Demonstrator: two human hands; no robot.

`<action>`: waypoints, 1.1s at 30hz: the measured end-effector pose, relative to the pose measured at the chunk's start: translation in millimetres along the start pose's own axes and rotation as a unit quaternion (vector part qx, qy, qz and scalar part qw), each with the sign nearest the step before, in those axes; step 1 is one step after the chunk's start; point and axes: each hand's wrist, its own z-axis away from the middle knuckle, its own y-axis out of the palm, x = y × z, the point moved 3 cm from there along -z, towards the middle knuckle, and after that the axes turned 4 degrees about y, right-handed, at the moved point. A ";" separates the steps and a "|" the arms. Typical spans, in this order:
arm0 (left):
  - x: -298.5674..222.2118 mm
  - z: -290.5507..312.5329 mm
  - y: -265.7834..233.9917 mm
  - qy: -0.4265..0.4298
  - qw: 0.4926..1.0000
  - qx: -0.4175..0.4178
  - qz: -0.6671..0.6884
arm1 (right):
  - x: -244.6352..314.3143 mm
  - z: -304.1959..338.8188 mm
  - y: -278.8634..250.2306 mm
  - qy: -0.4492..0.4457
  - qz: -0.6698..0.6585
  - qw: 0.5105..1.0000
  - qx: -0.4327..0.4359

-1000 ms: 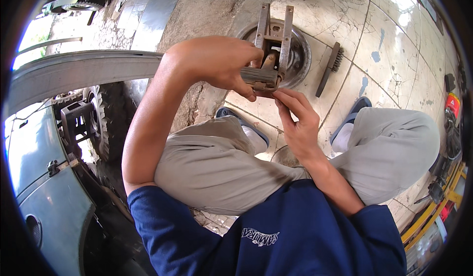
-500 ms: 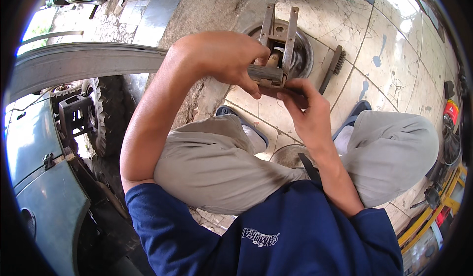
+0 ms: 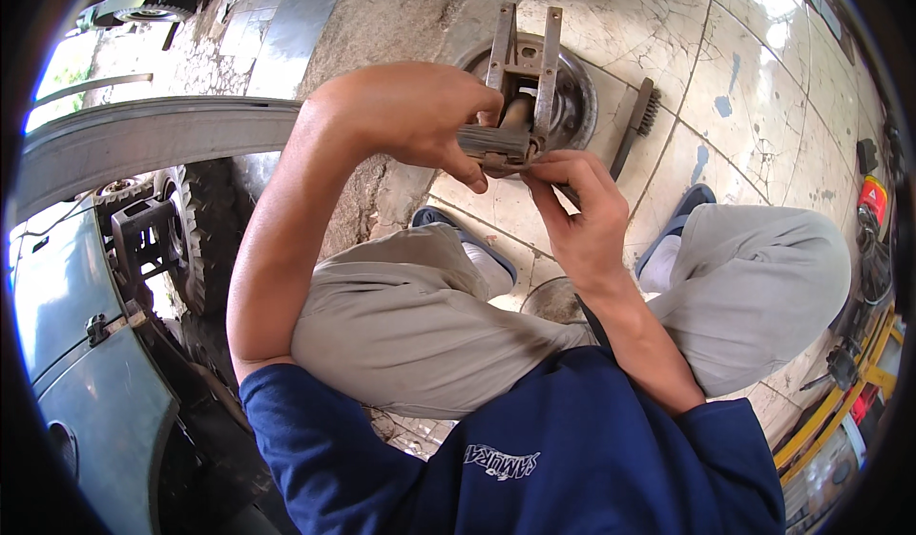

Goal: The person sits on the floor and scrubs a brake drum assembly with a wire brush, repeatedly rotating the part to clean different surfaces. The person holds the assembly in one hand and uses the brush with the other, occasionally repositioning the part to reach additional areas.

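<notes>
Cracked cream floor tiles [image 3: 754, 144] spread around a round grey steel wheel rim [image 3: 579, 96]. Over it stands a rusty steel bracket with two drilled arms [image 3: 548, 69], which I judge heavy, stiff and gritty, best held by its thick crossbar [image 3: 498, 141]. My left hand [image 3: 441, 126] clasps that bar; my right hand [image 3: 587, 209] pinches what looks like a thin dark strip [image 3: 571, 194] beside it.

Single head-worn fisheye view, facing down
</notes>
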 end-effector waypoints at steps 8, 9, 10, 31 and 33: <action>-1.1 -0.3 0.4 0.000 1.000 -0.012 0.014 | -1.1 3.5 -2.4 0.034 -0.042 0.999 0.003; -0.9 -0.5 0.3 0.002 1.000 -0.010 0.016 | -0.6 3.6 -2.9 0.029 -0.037 0.999 0.006; -0.4 -0.8 -0.1 0.003 1.000 -0.008 0.018 | 0.9 3.0 -3.7 0.024 -0.032 0.999 0.009; -0.2 -0.7 1.0 -0.020 1.000 0.003 0.013 | 8.0 -5.3 -17.5 -0.006 0.026 0.999 0.029; -1.4 -0.2 0.7 -0.021 1.000 0.003 0.013 | 7.9 -4.9 -17.8 -0.008 0.026 0.999 0.030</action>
